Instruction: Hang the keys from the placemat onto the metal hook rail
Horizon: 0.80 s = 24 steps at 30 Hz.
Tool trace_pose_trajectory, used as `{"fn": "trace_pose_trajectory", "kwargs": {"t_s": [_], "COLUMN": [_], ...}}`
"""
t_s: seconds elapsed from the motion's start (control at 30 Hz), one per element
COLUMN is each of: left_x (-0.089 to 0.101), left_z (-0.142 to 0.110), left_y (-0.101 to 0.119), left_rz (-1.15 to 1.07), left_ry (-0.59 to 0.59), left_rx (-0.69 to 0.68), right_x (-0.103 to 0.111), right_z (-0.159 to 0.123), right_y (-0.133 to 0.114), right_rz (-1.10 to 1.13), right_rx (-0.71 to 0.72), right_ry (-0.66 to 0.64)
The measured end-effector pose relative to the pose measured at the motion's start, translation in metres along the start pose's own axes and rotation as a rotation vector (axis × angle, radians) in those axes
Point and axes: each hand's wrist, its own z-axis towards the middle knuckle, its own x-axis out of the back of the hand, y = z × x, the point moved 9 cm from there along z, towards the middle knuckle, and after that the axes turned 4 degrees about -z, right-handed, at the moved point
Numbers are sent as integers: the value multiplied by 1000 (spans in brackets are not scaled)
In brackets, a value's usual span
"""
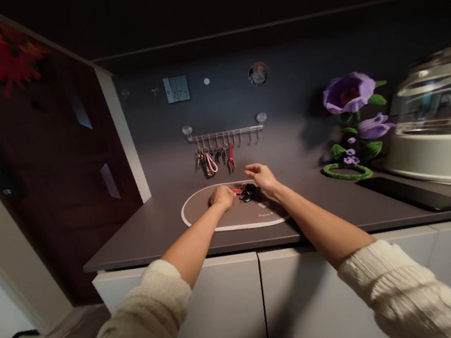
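My left hand (pixel 221 197) is low over an oval grey mat (pixel 196 213) with a pale rim. Its fingers are closed at the end of a red key strap (pixel 237 191), partly hidden by the hand. Beside it on the mat lies a bunch of dark keys (pixel 248 192). Above the mat's right side, my right hand (pixel 264 178) is raised, palm inward, its fingertips slightly apart with nothing visible between them. On the wall behind, a clear hook rail (pixel 225 133) carries several key rings, with a pink loop (pixel 212 163) and a red keychain (pixel 231 157) among them.
Right of the mat stand purple crocheted flowers (pixel 349 93) with a green ring base. A black phone-like slab (pixel 413 194) lies near the counter (pixel 135 243) edge. A cream appliance with a clear cover (pixel 428 149) is at far right; a dark door (pixel 58 175) is left.
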Motion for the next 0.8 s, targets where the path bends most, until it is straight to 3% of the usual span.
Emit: {"fn": "trace_pose_trajectory", "kwargs": {"t_s": [0.33,0.8], "left_x": [7,41], "left_z": [2,8], "left_y": [2,0], "left_rz": [-41,-67], "left_ry": [38,198], "left_rx": [-92,-204], "right_x": [8,2], "right_z": [-5,-9], "right_y": [-10,-8], "right_rz": [-494,-615], "right_rx": [116,102], "right_ry": [26,-40]}}
